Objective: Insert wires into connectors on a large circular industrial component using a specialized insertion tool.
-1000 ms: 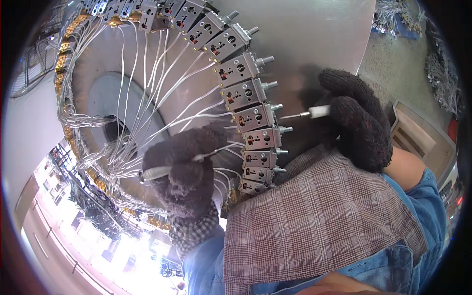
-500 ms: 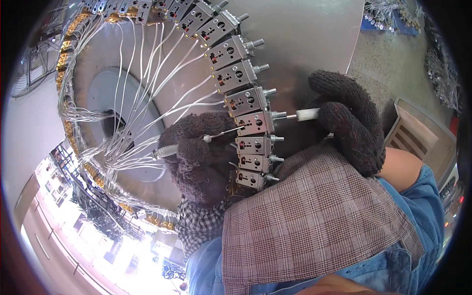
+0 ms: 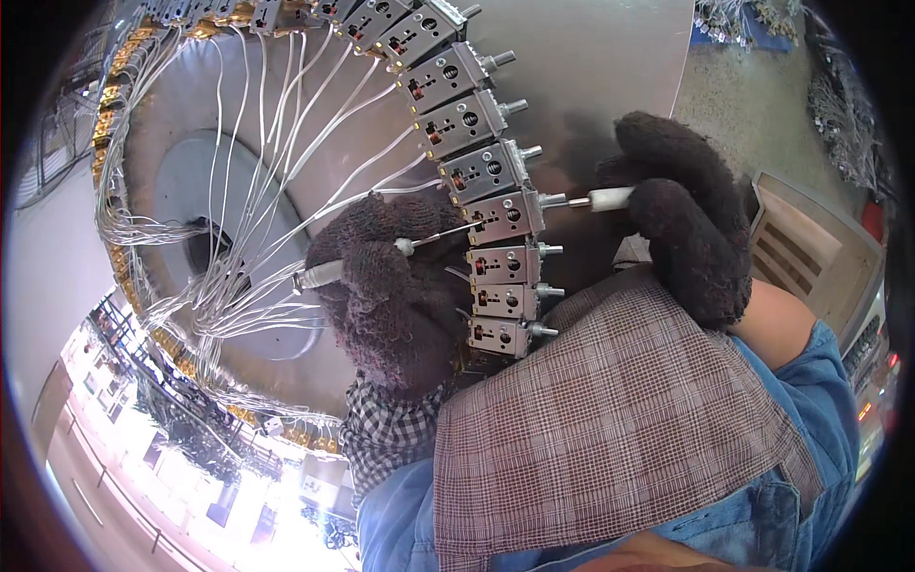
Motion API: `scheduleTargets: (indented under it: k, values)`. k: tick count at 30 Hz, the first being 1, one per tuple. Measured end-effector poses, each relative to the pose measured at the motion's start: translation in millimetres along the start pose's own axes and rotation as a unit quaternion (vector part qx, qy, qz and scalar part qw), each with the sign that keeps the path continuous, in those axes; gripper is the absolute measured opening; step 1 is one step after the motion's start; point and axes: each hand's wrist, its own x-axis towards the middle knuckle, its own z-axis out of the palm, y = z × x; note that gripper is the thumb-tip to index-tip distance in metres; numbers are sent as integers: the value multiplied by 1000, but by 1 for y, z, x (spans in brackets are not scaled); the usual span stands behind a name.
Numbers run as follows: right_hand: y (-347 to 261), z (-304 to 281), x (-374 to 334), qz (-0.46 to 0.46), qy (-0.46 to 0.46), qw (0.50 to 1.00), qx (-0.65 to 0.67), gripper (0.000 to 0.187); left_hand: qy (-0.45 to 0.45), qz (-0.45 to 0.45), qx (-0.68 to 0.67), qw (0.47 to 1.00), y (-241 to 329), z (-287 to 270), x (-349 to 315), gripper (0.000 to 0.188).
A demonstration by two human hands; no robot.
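My gloved left hand (image 3: 381,286) is closed around a thin metal probe (image 3: 438,234) with a pale grip and a white collar. Its tip meets the slotted face of a small metal control unit (image 3: 505,217), one of a row of like units. On the unit's outer side, my gloved right hand (image 3: 696,229) pinches a small screwdriver (image 3: 610,199) by its white handle. The screwdriver's blade meets the end of the unit's shaft (image 3: 553,200); whether it sits inside the shaft is too small to tell. Both gloves are dark, thick knit.
The units stand around the rim of a large round metal turntable (image 3: 372,114). White wires (image 3: 286,191) run from them to its grey hub (image 3: 181,172). A beige slatted crate (image 3: 810,248) stands at right. Bundled wired parts (image 3: 743,24) lie beyond on a blue surface.
The whole scene has shifted slightly in view, with the unit and both hands a little higher and to the right. Both tools remain at the same unit.
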Motion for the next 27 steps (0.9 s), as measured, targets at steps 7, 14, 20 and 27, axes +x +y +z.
scheduleTargets:
  k: [7, 14, 20, 27]
  values:
    - [-7, 11, -5, 70, 19, 995, 69, 36, 10, 24, 0, 1000, 5, -9, -4, 34]
    - [4, -11, 11, -158, -46, 939, -303, 31, -48, -31, -22, 998, 4, 1, 5, 31]
    - [-9, -1, 5, 12, -30, 995, -98, 30, -99, -70, -78, 990, 8, 4, 8, 30]
    - [-13, 0, 8, 103, -15, 994, -22, 31, -57, -20, -81, 995, -1, -1, 2, 35]
